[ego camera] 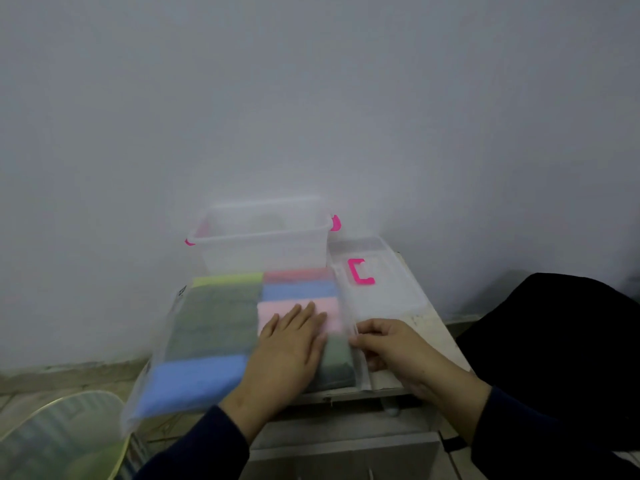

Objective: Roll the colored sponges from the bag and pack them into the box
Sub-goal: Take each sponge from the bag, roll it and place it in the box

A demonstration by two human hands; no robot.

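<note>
Item: my L hand point(291, 344) flat, fingers straight, on sponge bag point(207, 327); R hand point(391, 344) pinches bag's edge; box point(263, 237) behind.

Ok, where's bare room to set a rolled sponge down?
The clear box behind the bag looks mostly bare inside. The lid on its right is bare around the pink handle. A thin strip of table shows beyond the right hand. The bag, under the left hand, fills the front.
</note>
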